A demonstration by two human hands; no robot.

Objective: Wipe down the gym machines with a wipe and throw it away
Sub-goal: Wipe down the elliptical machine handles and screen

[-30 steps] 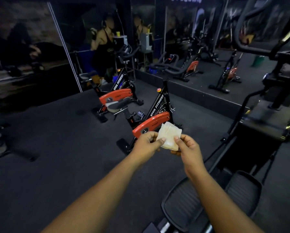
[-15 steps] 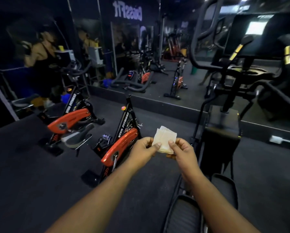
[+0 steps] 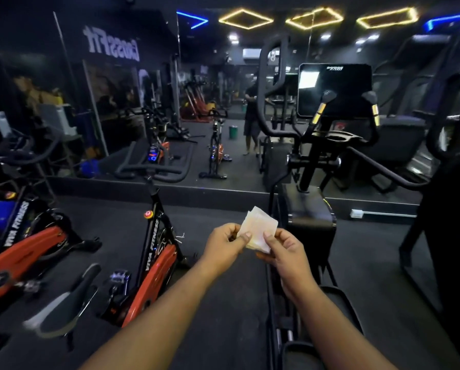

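A folded white wipe is held up in front of me by both hands. My left hand pinches its left edge between thumb and fingers. My right hand pinches its lower right edge. Straight ahead stands a black elliptical machine with a dark console screen and yellow-banded handles. Its pedals lie below my right forearm. A red and black spin bike stands just left of my hands.
A second red spin bike is at the far left. A mirror wall runs across the back above a low ledge and reflects bikes, a green bin and a person. Another black machine stands at the right. The floor is dark rubber.
My view has swung right and upward, so the elliptical's console is now straight ahead and the bikes sit further left. Both hands keep pinching the wipe as before.
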